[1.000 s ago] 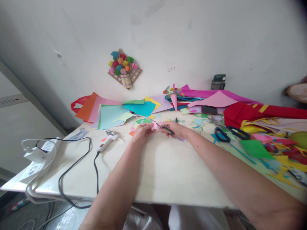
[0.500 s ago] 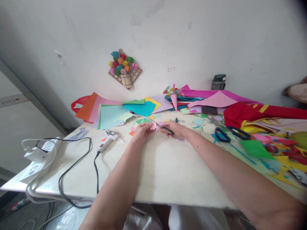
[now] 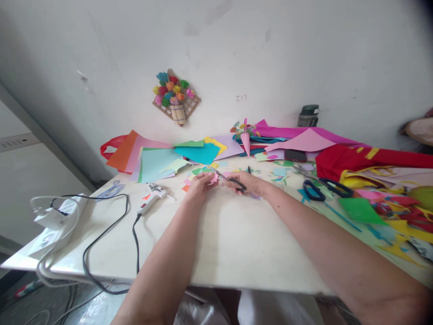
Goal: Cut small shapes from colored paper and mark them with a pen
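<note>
My left hand [image 3: 200, 186] pinches a small pink piece of paper [image 3: 214, 177] over the middle of the white table [image 3: 237, 243]. My right hand [image 3: 248, 183] is closed round the black handles of a small pair of scissors [image 3: 227, 178], whose blades point left and up and meet the pink paper's edge. Both forearms reach in from the near edge. Small coloured paper scraps lie around the hands.
Coloured paper sheets [image 3: 162, 160] lie at the back left, a glue gun [image 3: 151, 200] with black cord and a white power strip [image 3: 54, 219] at left. Large blue-handled scissors [image 3: 321, 189], red fabric [image 3: 365, 160] and paper offcuts crowd the right. A paper flower cone [image 3: 245, 137] stands at the wall.
Barely any: the pink paper has shifted slightly in my left fingers and the hands have edged a little away from me; the scissors stay at its edge.
</note>
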Tool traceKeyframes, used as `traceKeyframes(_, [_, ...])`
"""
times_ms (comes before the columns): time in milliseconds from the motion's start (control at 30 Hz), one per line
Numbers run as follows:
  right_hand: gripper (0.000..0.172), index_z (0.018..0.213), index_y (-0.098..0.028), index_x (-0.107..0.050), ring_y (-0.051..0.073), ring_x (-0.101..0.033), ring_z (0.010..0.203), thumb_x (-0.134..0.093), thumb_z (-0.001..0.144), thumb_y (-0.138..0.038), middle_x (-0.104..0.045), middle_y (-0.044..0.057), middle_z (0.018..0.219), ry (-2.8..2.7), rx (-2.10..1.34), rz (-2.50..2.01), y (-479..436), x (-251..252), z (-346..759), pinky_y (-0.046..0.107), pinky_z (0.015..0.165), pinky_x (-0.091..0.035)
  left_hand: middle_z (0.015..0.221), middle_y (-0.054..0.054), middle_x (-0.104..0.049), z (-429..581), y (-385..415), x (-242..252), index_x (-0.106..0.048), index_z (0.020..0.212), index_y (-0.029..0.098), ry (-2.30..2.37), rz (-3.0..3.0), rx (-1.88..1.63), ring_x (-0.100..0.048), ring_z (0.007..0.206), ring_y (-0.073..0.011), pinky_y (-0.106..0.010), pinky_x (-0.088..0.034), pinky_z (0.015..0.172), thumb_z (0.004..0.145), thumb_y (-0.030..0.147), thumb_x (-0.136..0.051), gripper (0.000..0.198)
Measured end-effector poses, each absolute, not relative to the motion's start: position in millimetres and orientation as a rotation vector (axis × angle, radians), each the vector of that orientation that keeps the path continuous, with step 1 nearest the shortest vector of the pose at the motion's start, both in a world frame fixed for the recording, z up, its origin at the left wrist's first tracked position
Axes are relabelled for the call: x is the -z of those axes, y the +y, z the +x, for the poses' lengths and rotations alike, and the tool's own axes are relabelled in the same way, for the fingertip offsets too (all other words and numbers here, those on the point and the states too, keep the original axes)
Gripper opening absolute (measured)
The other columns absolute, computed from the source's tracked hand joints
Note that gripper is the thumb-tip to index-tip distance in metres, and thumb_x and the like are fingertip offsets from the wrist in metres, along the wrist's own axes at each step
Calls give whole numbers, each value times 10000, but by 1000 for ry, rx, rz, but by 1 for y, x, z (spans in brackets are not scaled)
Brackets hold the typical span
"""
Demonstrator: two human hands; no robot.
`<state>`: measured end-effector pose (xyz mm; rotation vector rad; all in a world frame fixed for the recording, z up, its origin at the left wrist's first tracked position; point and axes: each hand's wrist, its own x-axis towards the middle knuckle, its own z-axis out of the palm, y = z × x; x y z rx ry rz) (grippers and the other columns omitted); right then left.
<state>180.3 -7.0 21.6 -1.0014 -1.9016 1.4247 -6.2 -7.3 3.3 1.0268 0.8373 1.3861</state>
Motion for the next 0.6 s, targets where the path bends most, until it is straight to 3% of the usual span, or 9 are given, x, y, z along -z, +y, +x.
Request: traceKeyframes(600, [327, 780, -149, -541, 33, -390, 342, -652, 693, -444, -478, -69, 473, -1934, -1392, -1032, -2, -17, 182, 158, 342, -272, 670, -32, -639, -5, -6, -2, -625, 636, 120, 849, 1005, -1376, -602, 656, -125, -290, -535, 699, 597, 218, -755, 167])
